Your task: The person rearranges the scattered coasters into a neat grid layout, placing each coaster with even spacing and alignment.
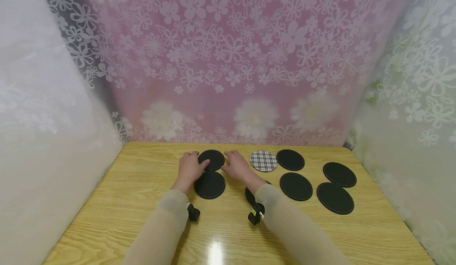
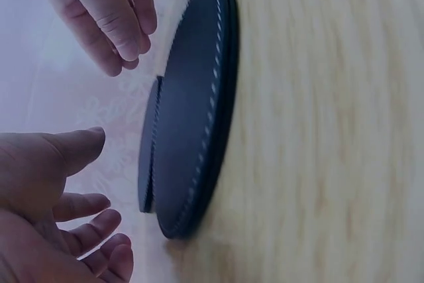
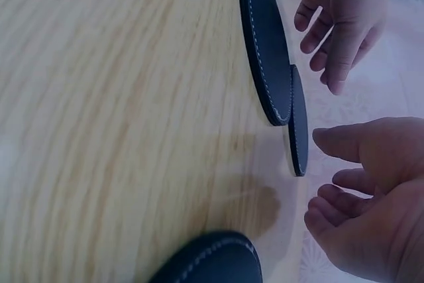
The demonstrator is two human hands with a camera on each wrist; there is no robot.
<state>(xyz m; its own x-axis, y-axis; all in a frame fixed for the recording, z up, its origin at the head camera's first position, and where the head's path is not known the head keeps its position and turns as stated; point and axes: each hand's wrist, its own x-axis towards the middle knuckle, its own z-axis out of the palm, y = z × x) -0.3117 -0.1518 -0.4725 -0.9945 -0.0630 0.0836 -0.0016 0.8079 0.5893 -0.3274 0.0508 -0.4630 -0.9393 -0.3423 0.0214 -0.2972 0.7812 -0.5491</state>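
Two black round coasters with pale edge stitching lie one behind the other: the far coaster and the near coaster. At the left of the far coaster is my left hand, its thumb reaching over the disc's edge in the head view. My right hand is at the right side of the same coaster, palm turned inward. Both wrist views show relaxed fingers above the table with nothing gripped; the left hand and the right hand face each other across the coasters.
Under my right forearm, a black coaster is partly hidden. To the right lie a plaid coaster and several black coasters on the wooden table. Flowered sheets hang behind and at both sides.
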